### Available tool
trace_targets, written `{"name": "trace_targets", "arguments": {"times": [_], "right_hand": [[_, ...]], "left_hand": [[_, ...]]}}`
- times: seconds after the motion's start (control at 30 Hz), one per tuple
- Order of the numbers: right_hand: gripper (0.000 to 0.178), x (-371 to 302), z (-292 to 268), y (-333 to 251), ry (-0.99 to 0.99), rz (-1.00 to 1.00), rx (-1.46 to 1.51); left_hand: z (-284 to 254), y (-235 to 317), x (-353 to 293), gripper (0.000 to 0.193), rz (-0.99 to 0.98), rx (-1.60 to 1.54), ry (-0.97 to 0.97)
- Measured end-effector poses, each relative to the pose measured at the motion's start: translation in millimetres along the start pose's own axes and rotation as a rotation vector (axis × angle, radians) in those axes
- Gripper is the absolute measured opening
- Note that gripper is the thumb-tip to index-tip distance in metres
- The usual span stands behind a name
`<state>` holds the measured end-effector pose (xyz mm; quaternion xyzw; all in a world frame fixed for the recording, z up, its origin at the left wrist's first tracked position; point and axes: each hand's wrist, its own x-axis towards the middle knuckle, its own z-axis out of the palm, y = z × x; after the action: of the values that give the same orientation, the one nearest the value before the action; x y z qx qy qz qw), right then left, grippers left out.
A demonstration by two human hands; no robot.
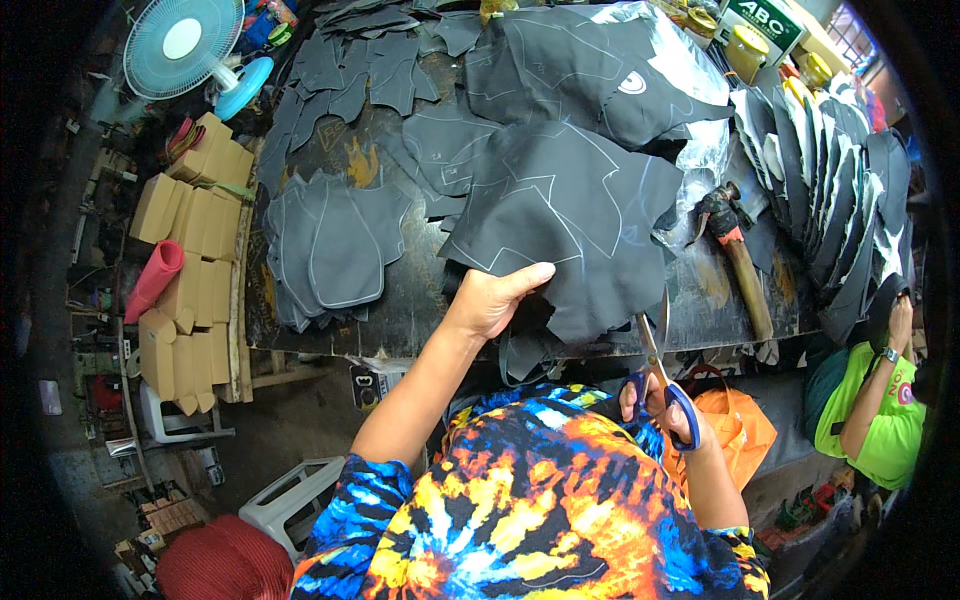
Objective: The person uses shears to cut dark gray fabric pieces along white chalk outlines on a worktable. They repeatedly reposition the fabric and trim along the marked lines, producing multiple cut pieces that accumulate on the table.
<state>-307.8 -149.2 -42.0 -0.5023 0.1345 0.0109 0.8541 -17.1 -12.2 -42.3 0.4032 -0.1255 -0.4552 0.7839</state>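
Observation:
My left hand (488,302) pinches the near edge of a large black leather sheet (560,220), thumb on top and fingers hidden underneath. White outlines are drawn on the sheet. In my right hand (655,400) is a pair of scissors (684,412) with blue handles. Its blades point away from me, slightly apart, beside the sheet's lower right edge; whether they touch it I cannot tell. Farther back lies another marked black leather piece (560,70). To the left rests a stack of cut leather pieces (335,240) with white outlines.
A hammer (745,275) with a wooden handle lies right of the sheet. Leather pieces stand in a row (830,180) at the right, near a co-worker's hand (900,322). Left are cardboard boxes (205,220) and a fan (185,45). An orange bag (735,430) hangs by my right arm.

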Motion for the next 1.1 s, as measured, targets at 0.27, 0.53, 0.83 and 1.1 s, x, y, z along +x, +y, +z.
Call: {"name": "trace_targets", "arguments": {"times": [0.27,0.53,0.83,1.1], "right_hand": [[0.062,4.5,0.7,-10.1,-0.011,0.08,-0.315],[0.026,1.7,12.7,-13.1,0.231,0.191,-0.419],[0.023,19.0,11.0,-14.7,0.007,0.105,-0.277],[0.025,12.9,20.2,-8.1,0.147,0.219,-0.367]], "left_hand": [[8.0,-6.4,-2.9,0.053,0.033,0.1,-0.04],[0.4,-4.1,-9.1,0.052,0.091,0.35,-0.017],[3.6,-5.3,-26.8,0.06,0.003,0.485,-0.058],[4.5,-3.8,-34.3,0.061,0.024,0.495,-0.047]]}}
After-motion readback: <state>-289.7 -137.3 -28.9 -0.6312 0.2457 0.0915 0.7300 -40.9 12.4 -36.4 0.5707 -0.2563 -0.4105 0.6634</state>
